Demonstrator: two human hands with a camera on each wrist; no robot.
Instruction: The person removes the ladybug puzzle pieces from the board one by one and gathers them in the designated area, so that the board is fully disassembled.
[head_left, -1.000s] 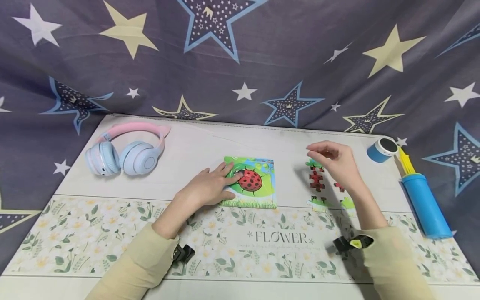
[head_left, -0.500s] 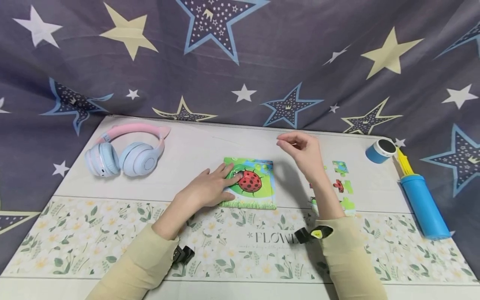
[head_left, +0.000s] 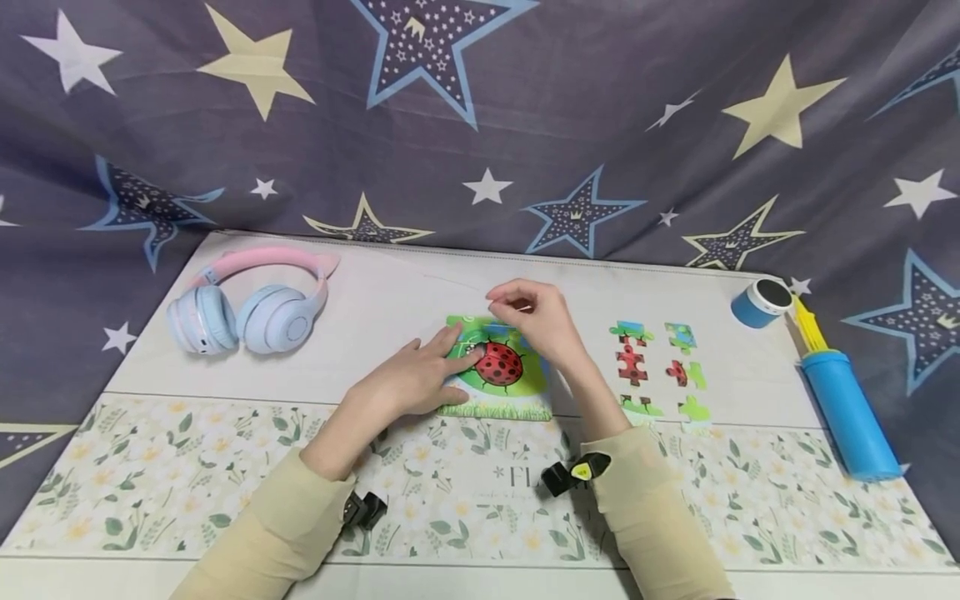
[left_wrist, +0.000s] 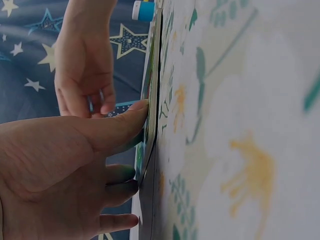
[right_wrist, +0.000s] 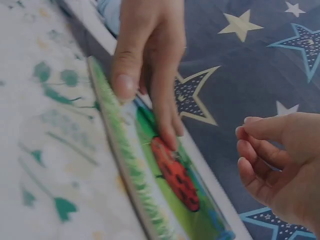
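A ladybug puzzle board lies flat, its picture red and green. My left hand rests on its left side with fingers spread; in the left wrist view the thumb lies along the board's edge. Over the board's upper edge hovers my right hand, thumb and fingers loosely curled. No piece shows at the right hand's fingertips in the right wrist view. Several loose puzzle pieces, among them a red one and a green one, lie to the right of the board.
Pink and blue headphones rest at the back left. On the right are a small blue and white cylinder and a blue tube with a yellow end. A star-patterned cloth hangs behind the table.
My right hand has moved left from above the loose pieces to above the board's upper edge. My left hand stays on the board.
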